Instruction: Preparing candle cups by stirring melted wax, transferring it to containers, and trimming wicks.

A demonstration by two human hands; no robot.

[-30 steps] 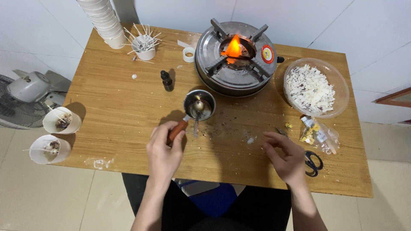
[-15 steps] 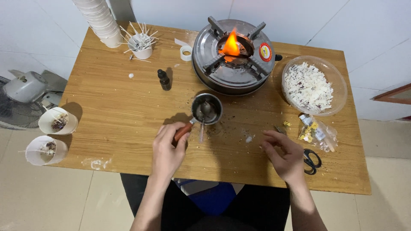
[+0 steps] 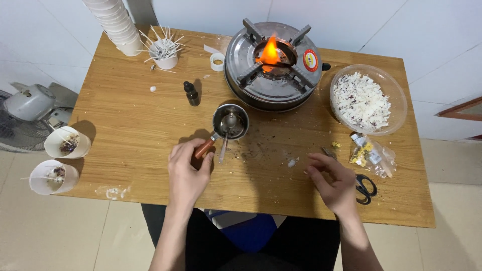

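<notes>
Head view: pot [image 3: 230, 122] handle gripped by left hand [image 3: 187, 173], burner [image 3: 271, 64] at one o'clock; right hand [image 3: 335, 184] loosely curled, empty; lifting needs steadiness.

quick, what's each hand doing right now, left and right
Left hand: closed on the orange handle of the small metal pot.
Right hand: open, fingers loosely curled, holding nothing, over the table.
</notes>
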